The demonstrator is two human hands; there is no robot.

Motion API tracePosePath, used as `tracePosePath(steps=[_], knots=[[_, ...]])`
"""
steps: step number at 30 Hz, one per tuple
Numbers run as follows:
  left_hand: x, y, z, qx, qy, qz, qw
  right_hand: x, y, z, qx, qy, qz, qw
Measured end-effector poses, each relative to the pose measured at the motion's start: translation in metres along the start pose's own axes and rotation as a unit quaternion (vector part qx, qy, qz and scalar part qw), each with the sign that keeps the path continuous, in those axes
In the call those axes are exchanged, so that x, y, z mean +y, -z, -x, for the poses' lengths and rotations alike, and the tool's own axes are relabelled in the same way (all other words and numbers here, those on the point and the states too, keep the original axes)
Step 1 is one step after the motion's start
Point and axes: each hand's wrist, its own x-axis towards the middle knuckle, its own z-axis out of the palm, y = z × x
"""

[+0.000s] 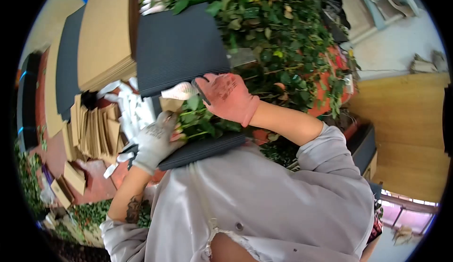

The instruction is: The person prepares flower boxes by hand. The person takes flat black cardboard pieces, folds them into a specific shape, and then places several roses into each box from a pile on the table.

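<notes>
My right hand (226, 97), in a red-pink glove with dark fingertips, has its fingers closed at the base of a rose bud in a white net sleeve (180, 91). Its stem is hidden behind the glove. Lower left, my left hand (155, 141) wears a grey-white glove. Its thumb and fingers curl around a pinkish rose head (177, 132), which is mostly covered. Green rose leaves (200, 122) lie between both hands, over a dark corrugated sheet (203, 151) against my front. Another dark corrugated sheet (181, 47) lies just beyond my hands.
A large heap of leafy stems (278, 40) covers the right side. Stacked cardboard sheets (106, 30) stand at the back left. White net sleeves (134, 108) and folded cardboard pieces (96, 132) lie left of my hands. A wooden panel (401, 130) is at far right.
</notes>
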Motion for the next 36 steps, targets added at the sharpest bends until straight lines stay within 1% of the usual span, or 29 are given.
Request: tracePosePath(steps=[2,3,4,5,7,8,9,10,12,13,14,15,16,18,19,21,23,24,25,26,27,28,30,31,32,33,34,35,36], knots=[[0.003,0.005,0.001,0.009,-0.014,-0.007,1.0,0.016,0.02,0.015,0.067,-0.075,-0.085,0.991],[0.001,0.001,0.0,0.014,-0.019,0.001,1.0,0.029,0.019,0.024,0.141,-0.09,-0.044,0.985],[0.002,0.001,0.0,0.015,-0.026,0.001,1.0,0.037,0.035,0.032,0.276,-0.092,-0.082,0.953],[0.004,0.002,0.001,0.008,-0.009,0.015,1.0,0.049,0.058,0.034,0.263,-0.129,-0.216,0.931],[0.006,0.005,0.0,-0.005,0.006,0.032,0.999,0.069,0.091,0.054,0.39,-0.149,-0.135,0.899],[0.007,0.007,0.0,-0.003,-0.004,0.032,0.999,0.087,0.105,0.066,0.418,-0.207,-0.168,0.868],[0.007,0.009,0.0,-0.006,-0.004,0.032,0.999,0.104,0.123,0.078,0.436,-0.247,-0.253,0.828],[0.007,0.008,0.0,-0.008,-0.003,0.033,0.999,0.141,0.132,0.093,0.495,-0.241,-0.203,0.809],[0.0,0.0,-0.001,0.003,-0.009,0.031,0.999,0.188,0.172,0.133,0.512,-0.263,-0.224,0.787],[-0.002,-0.003,0.0,0.007,-0.017,0.007,1.0,0.228,0.186,0.159,0.545,-0.271,-0.244,0.755],[-0.002,-0.004,0.0,0.012,-0.025,-0.017,0.999,0.251,0.202,0.184,0.531,-0.26,-0.292,0.752],[-0.001,-0.002,-0.001,0.017,-0.031,-0.013,0.999,0.28,0.212,0.208,0.526,-0.314,-0.314,0.725],[0.0,0.0,0.0,0.01,-0.026,-0.006,1.0,0.309,0.216,0.233,0.539,-0.338,-0.282,0.718],[0.002,0.001,-0.001,0.006,-0.024,0.002,1.0,0.348,0.213,0.276,0.575,-0.369,-0.306,0.663],[0.003,0.001,-0.001,-0.001,-0.014,0.022,1.0,0.379,0.209,0.307,0.561,-0.414,-0.279,0.661],[0.003,0.001,-0.001,-0.016,0.011,0.032,0.999,0.393,0.204,0.339,0.582,-0.506,-0.245,0.587],[0.004,0.002,-0.001,-0.012,0.007,0.023,1.0,0.399,0.201,0.346,0.72,-0.455,-0.268,0.451],[0.004,0.003,-0.001,-0.011,0.003,0.016,1.0,0.401,0.204,0.352,0.735,-0.476,-0.25,0.412],[0.002,0.0,-0.001,-0.009,0.001,0.022,1.0,0.369,0.213,0.335,0.748,-0.498,-0.231,0.372],[0.002,0.0,0.0,-0.008,0.002,0.021,1.0,0.373,0.217,0.336,0.748,-0.498,-0.232,0.372],[0.002,0.0,-0.001,-0.006,0.0,0.014,1.0,0.383,0.225,0.342,0.702,-0.502,-0.183,0.47],[0.002,0.001,-0.001,-0.005,-0.003,0.007,1.0,0.386,0.232,0.338,0.666,-0.485,-0.146,0.548],[0.004,0.003,-0.001,-0.008,0.0,0.014,1.0,0.362,0.241,0.293,0.606,-0.356,-0.1,0.704],[0.004,0.003,0.0,-0.009,0.006,0.025,1.0,0.336,0.241,0.263,0.582,-0.271,-0.109,0.759],[0.004,0.001,0.0,-0.012,0.014,0.021,1.0,0.299,0.237,0.228,0.557,-0.199,-0.136,0.794],[0.002,-0.002,0.0,0.008,-0.007,0.022,1.0,0.262,0.223,0.188,0.578,-0.176,-0.283,0.745],[0.001,-0.002,0.001,0.027,-0.028,0.02,0.999,0.206,0.207,0.153,0.544,-0.197,-0.197,0.792],[0.005,0.006,-0.001,-0.021,-0.003,0.037,0.999,0.144,0.19,0.121,0.439,-0.167,-0.171,0.866],[0.005,0.004,0.0,0.005,-0.022,0.031,0.999,0.106,0.176,0.097,0.299,-0.127,-0.087,0.942]])
